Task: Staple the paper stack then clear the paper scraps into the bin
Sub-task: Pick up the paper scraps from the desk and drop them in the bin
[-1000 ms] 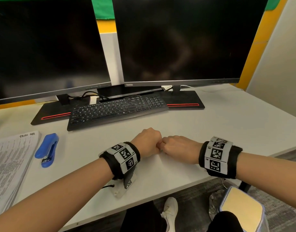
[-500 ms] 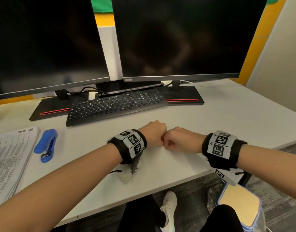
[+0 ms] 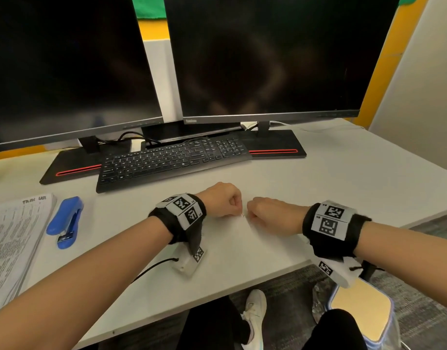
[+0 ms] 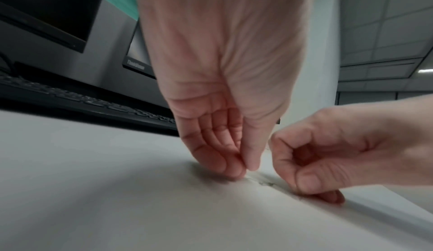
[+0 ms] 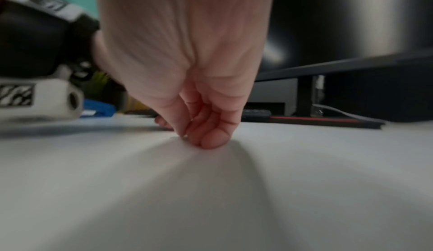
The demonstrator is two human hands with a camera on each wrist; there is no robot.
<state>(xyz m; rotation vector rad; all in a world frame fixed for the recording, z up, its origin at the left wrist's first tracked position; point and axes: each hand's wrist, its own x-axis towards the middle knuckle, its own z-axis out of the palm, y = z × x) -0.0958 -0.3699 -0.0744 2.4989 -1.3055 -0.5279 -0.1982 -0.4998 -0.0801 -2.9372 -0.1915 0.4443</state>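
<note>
A blank white sheet (image 3: 242,251) lies on the desk under both hands. My left hand (image 3: 227,202) has thumb and fingertips pressed together on the sheet (image 4: 211,208). My right hand (image 3: 265,213) is curled a finger's width to its right and pinches the sheet (image 5: 211,190) too. The paper wrinkles up between the two hands, and a tiny thin dark bit shows in that gap; I cannot tell what it is. A blue stapler (image 3: 65,221) lies at the left beside a thick printed paper stack (image 3: 12,238), well away from both hands.
A black keyboard (image 3: 171,160) and two dark monitors (image 3: 267,59) fill the back of the desk (image 3: 343,178). On the floor at the lower right stands a bin (image 3: 361,314) with a clear liner, below the desk's front edge. My legs and a white shoe (image 3: 255,317) are under the desk.
The two fists touched knuckle to knuckle before; now they have drawn slightly apart, leaving a small gap over the sheet. Stapler and printed stack have not moved.
</note>
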